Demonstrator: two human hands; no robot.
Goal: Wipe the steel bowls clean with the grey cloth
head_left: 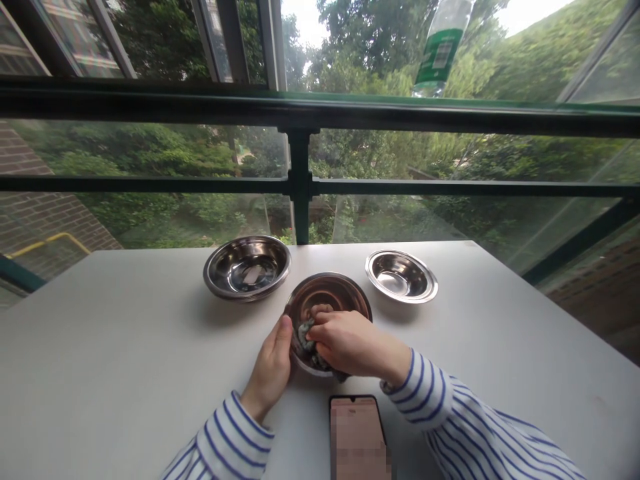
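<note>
A round metal bowl (345, 283) stands at the middle of the white table, tilted slightly toward me. My left hand (273, 363) grips its left rim, thumb on the edge and the other fingers hidden below. Inside the bowl, my right hand (350, 340) presses a crumpled grey-green cloth (306, 333) against the inner wall with bent fingers. A dark bit of the cloth shows beneath that hand, near the front rim. The rest of the cloth is covered by the fingers.
A larger metal bowl (215, 273) with a pale patch in its bottom stands at the back left. At the back right is a smaller metal bowl (430, 293). A phone (357, 433) lies in front. Behind the table (125, 353) runs a green railing (150, 107), a plastic bottle (440, 57) above it.
</note>
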